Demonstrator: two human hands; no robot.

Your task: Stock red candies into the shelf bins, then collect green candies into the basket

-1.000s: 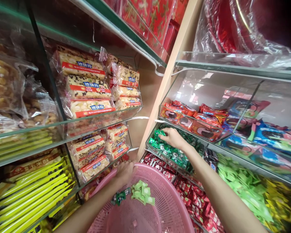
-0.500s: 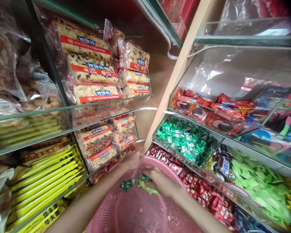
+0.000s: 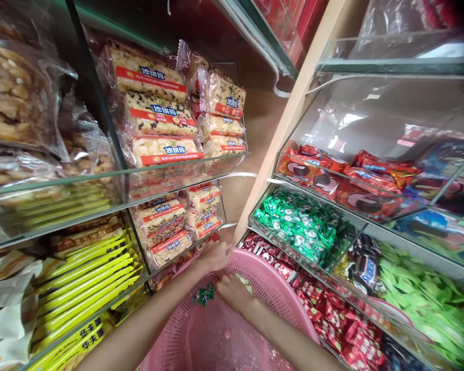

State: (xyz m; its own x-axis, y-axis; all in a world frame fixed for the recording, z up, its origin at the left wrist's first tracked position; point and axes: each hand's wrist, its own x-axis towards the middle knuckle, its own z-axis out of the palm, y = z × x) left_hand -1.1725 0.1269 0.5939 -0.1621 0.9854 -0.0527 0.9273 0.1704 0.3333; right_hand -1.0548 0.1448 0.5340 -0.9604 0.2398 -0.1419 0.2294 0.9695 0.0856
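My left hand (image 3: 215,254) is closed round the far rim of a pink plastic basket (image 3: 278,304), holding it up in front of the shelves. My right hand (image 3: 232,291) is down inside the basket near that rim, fingers curled over pale green candies that it mostly hides; whether it grips any I cannot make out. A few dark green wrapped candies (image 3: 204,294) lie on the basket's mesh just left of it. The bin of green candies (image 3: 301,224) is on the glass shelf to the upper right.
Glass shelves on the left carry stacked rice-cake packs (image 3: 163,152) and yellow packets (image 3: 81,281). On the right, bins hold red snack packs (image 3: 332,180), red candies (image 3: 325,314) and light green candies (image 3: 417,293). A beige post (image 3: 278,144) divides the two shelf units.
My right hand left the green candy bin, came down into the basket, then slid towards the basket's far rim. The left hand kept its hold. The view shifted slightly.
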